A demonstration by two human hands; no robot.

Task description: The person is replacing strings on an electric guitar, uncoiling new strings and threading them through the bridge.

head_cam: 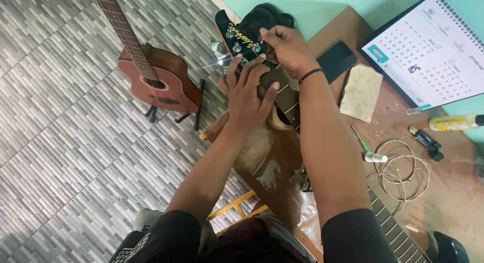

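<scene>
Headstock (237, 35): black, with silver tuning pegs, upper centre of the frame, at the table's edge, its neck (285, 99) running down-right under the forearms

Left hand (248, 94): centre frame, laid flat over the neck just below the headstock, fingers spread and open, gripping nothing

Right hand (286, 49): upper centre, fingers pinched closed at a peg on the headstock's right side; black band on the wrist

Dark cloth (264, 17): behind the headstock, top centre

Table (454, 192): brown, right half of the frame

Phone (337, 60): black, just right of the right hand

Rag (361, 93): beige, right of the phone

Calendar (431, 49): spiral-bound, upper right

Coiled strings (403, 172): right of centre, beside a small white-capped vial (375, 157)

Yellow bottle (456, 122): lying at the right edge

Second guitar (154, 76): brown acoustic, on a stand on the grey tiled floor, upper left
</scene>
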